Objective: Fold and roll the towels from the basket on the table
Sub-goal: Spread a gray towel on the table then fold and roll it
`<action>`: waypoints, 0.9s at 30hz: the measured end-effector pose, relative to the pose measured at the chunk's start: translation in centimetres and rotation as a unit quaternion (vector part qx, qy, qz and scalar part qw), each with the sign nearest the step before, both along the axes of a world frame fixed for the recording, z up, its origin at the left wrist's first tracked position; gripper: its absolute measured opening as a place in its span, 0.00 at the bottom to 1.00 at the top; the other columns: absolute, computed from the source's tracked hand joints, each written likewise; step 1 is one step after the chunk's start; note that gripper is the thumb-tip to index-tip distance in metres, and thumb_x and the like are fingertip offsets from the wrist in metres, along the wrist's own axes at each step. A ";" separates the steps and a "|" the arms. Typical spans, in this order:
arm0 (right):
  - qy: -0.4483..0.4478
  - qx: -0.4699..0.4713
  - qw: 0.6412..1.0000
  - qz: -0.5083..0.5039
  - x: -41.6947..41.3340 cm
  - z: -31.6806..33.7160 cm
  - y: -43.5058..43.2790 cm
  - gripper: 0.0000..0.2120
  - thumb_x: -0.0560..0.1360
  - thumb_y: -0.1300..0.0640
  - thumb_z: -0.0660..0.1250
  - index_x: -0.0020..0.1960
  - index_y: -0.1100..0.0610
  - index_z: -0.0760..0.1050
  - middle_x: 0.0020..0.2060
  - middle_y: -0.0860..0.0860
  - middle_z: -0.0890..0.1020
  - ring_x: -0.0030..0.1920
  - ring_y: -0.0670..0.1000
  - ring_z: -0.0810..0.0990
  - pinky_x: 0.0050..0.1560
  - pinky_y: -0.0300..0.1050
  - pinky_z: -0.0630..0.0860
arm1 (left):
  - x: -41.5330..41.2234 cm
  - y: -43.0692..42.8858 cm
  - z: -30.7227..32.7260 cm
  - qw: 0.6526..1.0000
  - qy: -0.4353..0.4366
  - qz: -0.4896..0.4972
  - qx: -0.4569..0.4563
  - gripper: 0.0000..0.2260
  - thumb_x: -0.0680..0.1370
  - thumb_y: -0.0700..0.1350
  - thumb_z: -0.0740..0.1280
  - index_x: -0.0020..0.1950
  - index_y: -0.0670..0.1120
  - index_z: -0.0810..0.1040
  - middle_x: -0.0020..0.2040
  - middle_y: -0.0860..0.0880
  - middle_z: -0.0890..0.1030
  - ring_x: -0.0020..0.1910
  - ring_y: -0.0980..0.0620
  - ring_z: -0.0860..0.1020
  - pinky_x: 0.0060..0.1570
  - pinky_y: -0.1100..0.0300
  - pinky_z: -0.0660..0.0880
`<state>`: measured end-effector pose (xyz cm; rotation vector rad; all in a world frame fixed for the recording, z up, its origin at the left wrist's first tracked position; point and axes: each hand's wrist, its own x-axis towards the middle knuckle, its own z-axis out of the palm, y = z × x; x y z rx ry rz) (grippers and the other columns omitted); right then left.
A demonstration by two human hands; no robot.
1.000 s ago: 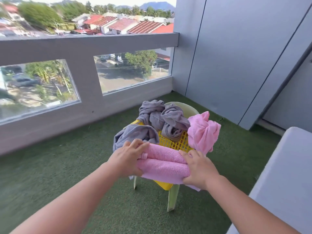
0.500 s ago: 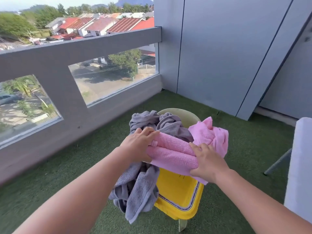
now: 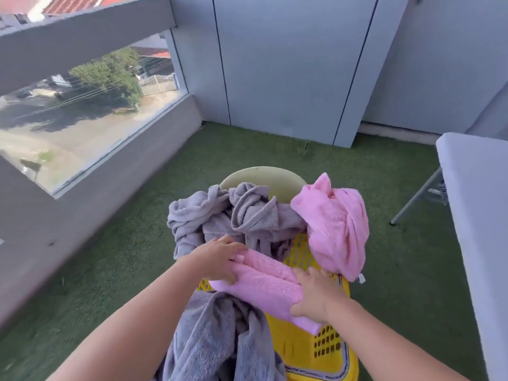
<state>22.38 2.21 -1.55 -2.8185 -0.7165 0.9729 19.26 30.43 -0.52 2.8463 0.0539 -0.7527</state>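
Note:
A yellow plastic basket (image 3: pixel 324 345) sits on a pale green chair (image 3: pixel 264 177), heaped with towels. A rolled pink towel (image 3: pixel 266 281) lies across its near rim. My left hand (image 3: pixel 217 259) grips the roll's left end and my right hand (image 3: pixel 313 295) grips its right end. A loose pink towel (image 3: pixel 338 226) drapes over the basket's right side. Crumpled grey towels (image 3: pixel 233 213) fill the back, and another grey towel (image 3: pixel 220 339) hangs down the front left.
A white folding table (image 3: pixel 478 215) stands at the right edge, its metal leg (image 3: pixel 415 199) angled to the floor. Green artificial turf (image 3: pixel 123 257) covers the balcony floor. A grey parapet with a glass panel (image 3: pixel 90 111) runs along the left; grey wall panels (image 3: pixel 288 64) close the back.
The view has come closer and tilted down over the basket. Both hands have kept hold of the rolled pink towel, which now lies lower on the basket's near rim.

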 end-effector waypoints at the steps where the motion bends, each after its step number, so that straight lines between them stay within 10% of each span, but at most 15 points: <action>1: 0.015 -0.008 1.000 -0.009 0.2 -0.4 0.5 0.50 0.61 0.37 0.68 0.78 0.46 0.53 0.66 0.51 0.68 0.67 0.57 0.66 0.59 0.52 0.73 | 0.4 0.6 -1.1 1.000 0.025 -0.001 -0.014 0.40 0.62 0.56 0.71 0.74 0.66 0.62 0.67 0.58 0.67 0.64 0.49 0.72 0.54 0.56 0.74; 8: 0.118 -0.049 0.989 -0.074 1.5 -3.4 2.2 0.51 0.60 0.41 0.73 0.79 0.43 0.54 0.78 0.55 0.57 0.72 0.60 0.65 0.53 0.48 0.77 | 2.2 2.4 -8.2 0.991 0.131 -0.006 -0.036 0.45 0.57 0.62 0.72 0.72 0.54 0.66 0.64 0.53 0.71 0.59 0.47 0.76 0.57 0.51 0.77; 17: 0.203 -0.095 0.963 -0.150 1.0 -10.6 1.2 0.52 0.58 0.38 0.74 0.77 0.53 0.62 0.75 0.56 0.64 0.71 0.59 0.68 0.68 0.51 0.70 | 4.0 1.5 -21.9 0.972 0.219 -0.031 -0.082 0.19 0.70 0.67 0.65 0.51 0.55 0.73 0.53 0.50 0.77 0.51 0.51 0.75 0.51 0.54 0.73; 21: 0.172 -0.062 0.961 -0.206 0.5 -14.3 0.7 0.27 0.66 0.40 0.71 0.59 0.55 0.74 0.55 0.53 0.79 0.54 0.55 0.79 0.46 0.47 0.76 | 6.2 -0.3 -24.1 0.972 0.201 -0.045 -0.110 0.08 0.71 0.62 0.64 0.42 0.59 0.74 0.42 0.59 0.77 0.45 0.55 0.75 0.46 0.57 0.74; 24: 0.159 -0.045 0.958 -0.233 0.0 -16.4 0.7 0.08 0.74 0.51 0.65 0.50 0.53 0.75 0.44 0.52 0.78 0.50 0.56 0.80 0.41 0.44 0.73 | 7.3 -3.0 -23.8 0.968 0.209 -0.035 -0.132 0.07 0.78 0.56 0.65 0.52 0.61 0.81 0.53 0.63 0.80 0.49 0.65 0.73 0.52 0.63 0.69; 27: 0.148 -0.054 0.960 -0.232 0.0 -18.4 0.8 0.10 0.75 0.57 0.62 0.54 0.57 0.77 0.45 0.54 0.77 0.49 0.58 0.79 0.43 0.41 0.69 | 8.4 -4.3 -26.9 0.968 0.200 -0.021 -0.150 0.10 0.83 0.54 0.62 0.60 0.54 0.79 0.58 0.56 0.78 0.56 0.57 0.74 0.58 0.64 0.68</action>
